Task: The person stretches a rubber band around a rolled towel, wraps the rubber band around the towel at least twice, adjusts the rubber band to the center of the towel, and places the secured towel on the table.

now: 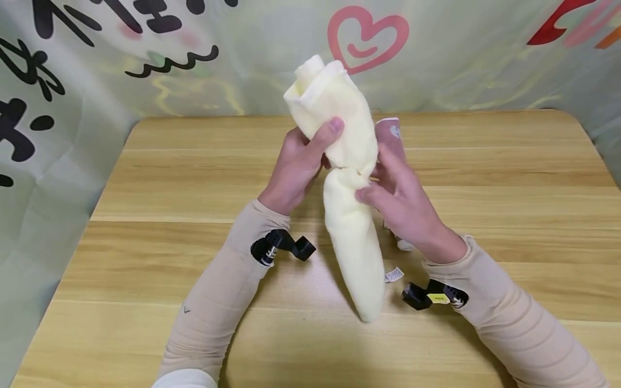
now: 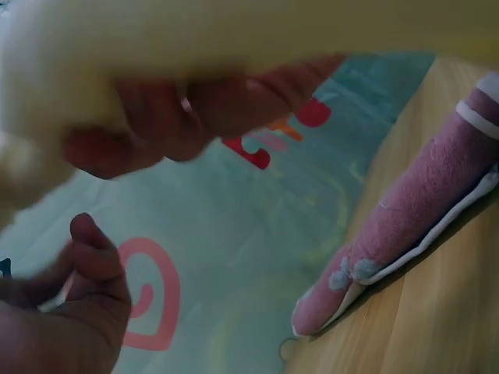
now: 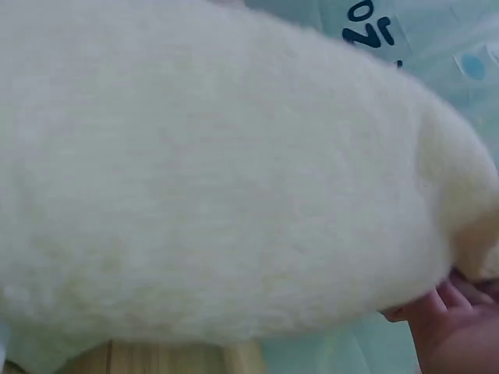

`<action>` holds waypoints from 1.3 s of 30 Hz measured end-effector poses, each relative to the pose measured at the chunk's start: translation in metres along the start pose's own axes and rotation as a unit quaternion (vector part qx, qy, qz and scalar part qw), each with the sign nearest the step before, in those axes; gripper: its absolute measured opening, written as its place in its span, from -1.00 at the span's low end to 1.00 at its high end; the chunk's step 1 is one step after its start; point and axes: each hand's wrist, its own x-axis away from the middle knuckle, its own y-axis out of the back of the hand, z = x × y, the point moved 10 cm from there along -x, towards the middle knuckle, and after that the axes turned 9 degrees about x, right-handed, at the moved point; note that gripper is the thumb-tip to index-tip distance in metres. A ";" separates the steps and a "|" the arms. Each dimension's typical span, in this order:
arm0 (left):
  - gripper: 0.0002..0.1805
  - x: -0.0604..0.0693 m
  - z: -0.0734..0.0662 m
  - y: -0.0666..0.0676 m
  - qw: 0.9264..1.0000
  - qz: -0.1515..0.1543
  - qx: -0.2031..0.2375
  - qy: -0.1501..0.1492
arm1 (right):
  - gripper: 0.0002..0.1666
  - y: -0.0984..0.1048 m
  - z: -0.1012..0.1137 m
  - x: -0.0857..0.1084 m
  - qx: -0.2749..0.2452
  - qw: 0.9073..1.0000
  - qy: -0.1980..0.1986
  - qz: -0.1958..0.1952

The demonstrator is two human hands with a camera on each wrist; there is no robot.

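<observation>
A long, fuzzy cream sock-like piece hangs between my hands, lower end tapering and upper end folded over. It looks like a fleece lining turned outward. My left hand grips the upper part, thumb across the front and fingers behind it. On the other side, my right hand pinches it around the creased middle, thumb in front. The cream fleece fills most of the right wrist view. A pink sock with white trim lies behind the right hand, partly hidden; the left wrist view shows its blue pattern.
Below the hands is a light wooden table. A small white label shows beside the cream piece's lower end. A pale printed curtain with black marks and a pink heart stands along the back and left.
</observation>
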 end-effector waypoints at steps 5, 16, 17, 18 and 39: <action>-0.72 0.004 -0.004 -0.013 0.998 0.055 0.003 -0.013 | -0.19 -0.014 -0.010 0.003 -0.118 0.989 -0.012 0.093; -0.71 0.009 -0.028 -0.011 0.993 -0.003 -0.090 -0.074 | -0.64 -0.003 -0.021 0.005 0.098 0.987 -0.129 -0.003; -0.72 0.009 -0.029 -0.010 0.993 -0.013 -0.095 -0.075 | -0.63 -0.003 -0.018 0.005 0.099 0.987 -0.123 -0.010; -0.74 0.009 -0.030 -0.008 0.992 -0.025 -0.101 -0.076 | -0.62 -0.003 -0.017 0.005 0.091 0.989 -0.120 -0.016; -0.74 0.014 -0.037 0.016 0.965 -0.135 -0.219 -0.044 | -0.60 -0.017 0.023 0.005 0.292 0.944 0.145 0.044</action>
